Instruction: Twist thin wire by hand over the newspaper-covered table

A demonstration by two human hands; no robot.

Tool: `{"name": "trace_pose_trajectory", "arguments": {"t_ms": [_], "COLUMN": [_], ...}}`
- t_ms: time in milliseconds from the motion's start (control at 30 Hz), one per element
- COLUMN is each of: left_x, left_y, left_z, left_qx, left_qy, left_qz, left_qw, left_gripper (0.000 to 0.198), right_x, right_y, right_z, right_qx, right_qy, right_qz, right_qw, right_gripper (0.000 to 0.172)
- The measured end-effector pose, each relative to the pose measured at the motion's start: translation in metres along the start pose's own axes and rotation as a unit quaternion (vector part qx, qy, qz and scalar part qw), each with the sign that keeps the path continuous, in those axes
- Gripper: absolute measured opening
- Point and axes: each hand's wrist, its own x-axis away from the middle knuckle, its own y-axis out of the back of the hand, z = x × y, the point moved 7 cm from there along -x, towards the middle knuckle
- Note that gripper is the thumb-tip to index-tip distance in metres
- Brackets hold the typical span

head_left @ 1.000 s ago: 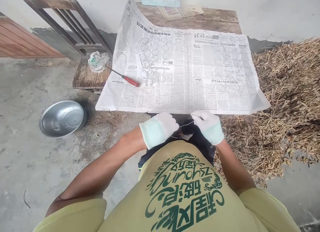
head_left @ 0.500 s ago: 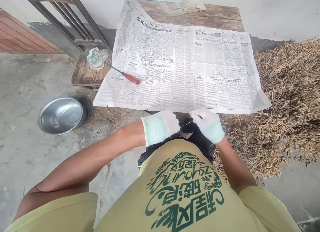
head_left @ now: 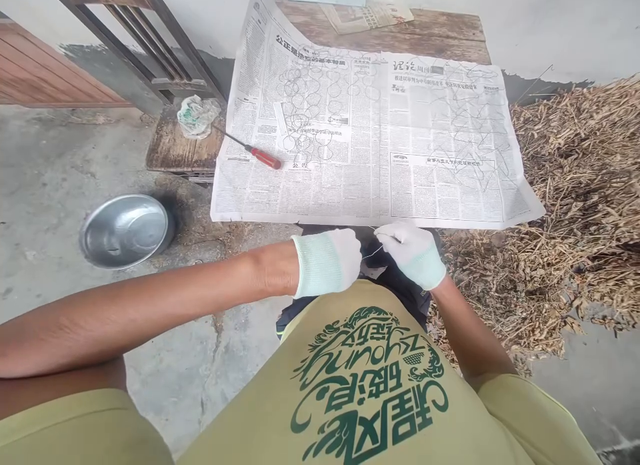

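Observation:
Both my hands wear white gloves and meet just below the near edge of a spread newspaper [head_left: 370, 185]. My left hand [head_left: 334, 259] is closed in a fist on one end of a thin wire [head_left: 373, 252]. My right hand [head_left: 409, 249] pinches the other end of the same wire. The short stretch of wire runs between the two hands, above my lap. On the newspaper lie several wire rings [head_left: 310, 108] on the left half and bent wire pieces [head_left: 465, 141] on the right half.
A red-handled screwdriver [head_left: 255, 153] lies at the paper's left edge. A crumpled bag [head_left: 196, 114] sits on a wooden stool [head_left: 173, 151]. A metal basin [head_left: 125, 229] stands on the concrete floor at left. Dry straw [head_left: 575, 205] is piled at right.
My hands have drawn closer together, so the wire span between them is shorter. My left forearm has swung lower and more level across the view.

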Motion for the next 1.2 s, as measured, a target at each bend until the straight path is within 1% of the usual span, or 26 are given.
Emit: {"name": "trace_pose_trajectory", "arguments": {"t_ms": [67,133,167,200,233,267,300,333,367,400,433,533,600,667,733,833,933,1000,1100,1200], "left_x": [0.004,0.014,0.021,0.028,0.038,0.049,0.060,0.068,0.071,0.069,0.064,0.047,0.044,0.044,0.044,0.044,0.043,0.043,0.044,0.045], "left_y": [0.006,0.015,0.019,0.021,0.022,0.021,0.016,0.009,0.001,-0.007,-0.013,-0.026,-0.030,-0.031,-0.032,-0.032,-0.036,-0.039,-0.039,-0.037], "left_z": [0.010,0.031,0.043,0.053,0.064,0.075,0.083,0.086,0.083,0.078,0.071,0.052,0.047,0.046,0.046,0.049,0.052,0.054,0.056,0.054], "left_qx": [0.037,0.122,0.179,0.241,0.297,0.340,0.377,0.413,0.454,0.496,0.536,0.610,0.628,0.643,0.656,0.664,0.671,0.675,0.667,0.655], "left_qy": [-0.007,0.052,0.088,0.124,0.181,0.256,0.331,0.383,0.409,0.417,0.412,0.400,0.420,0.437,0.438,0.427,0.422,0.420,0.422,0.434], "left_qz": [-0.001,-0.041,-0.074,-0.108,-0.156,-0.208,-0.249,-0.276,-0.284,-0.280,-0.265,-0.219,-0.222,-0.234,-0.235,-0.235,-0.233,-0.241,-0.293,-0.346], "left_qw": [0.999,0.990,0.977,0.956,0.925,0.881,0.828,0.779,0.739,0.708,0.687,0.648,0.616,0.584,0.568,0.567,0.563,0.557,0.540,0.513], "left_gripper": [0.025,0.020,0.022,0.031,0.040,0.050,0.058,0.063,0.067,0.068,0.068,0.054,0.042,0.037,0.036,0.034,0.033,0.032,0.032,0.033], "right_x": [0.000,0.000,0.001,0.003,0.004,0.005,0.006,0.006,0.007,0.006,0.006,0.005,0.004,0.004,0.004,0.005,0.004,0.004,0.003,0.002], "right_y": [0.002,0.007,0.009,0.012,0.013,0.014,0.014,0.014,0.013,0.013,0.013,0.015,0.016,0.015,0.013,0.011,0.011,0.012,0.008,-0.012], "right_z": [-0.006,-0.015,-0.020,-0.024,-0.028,-0.030,-0.032,-0.033,-0.033,-0.034,-0.034,-0.032,-0.030,-0.028,-0.027,-0.024,-0.021,-0.022,-0.027,-0.028], "right_qx": [-0.022,-0.054,-0.074,-0.095,-0.117,-0.136,-0.152,-0.163,-0.169,-0.170,-0.167,-0.146,-0.136,-0.135,-0.136,-0.136,-0.133,-0.147,-0.225,-0.368], "right_qy": [-0.034,-0.081,-0.104,-0.123,-0.136,-0.144,-0.147,-0.148,-0.148,-0.149,-0.149,-0.143,-0.136,-0.135,-0.135,-0.124,-0.111,-0.120,-0.139,-0.122], "right_qz": [-0.003,-0.031,-0.053,-0.080,-0.104,-0.119,-0.129,-0.135,-0.136,-0.137,-0.137,-0.140,-0.137,-0.125,-0.115,-0.110,-0.105,-0.099,-0.083,-0.039], "right_qw": [0.999,0.995,0.990,0.985,0.978,0.973,0.969,0.966,0.965,0.965,0.965,0.969,0.972,0.974,0.975,0.977,0.979,0.977,0.961,0.921], "right_gripper": [0.028,0.029,0.028,0.026,0.024,0.021,0.020,0.020,0.020,0.020,0.020,0.022,0.023,0.023,0.023,0.024,0.025,0.024,0.025,0.034]}}
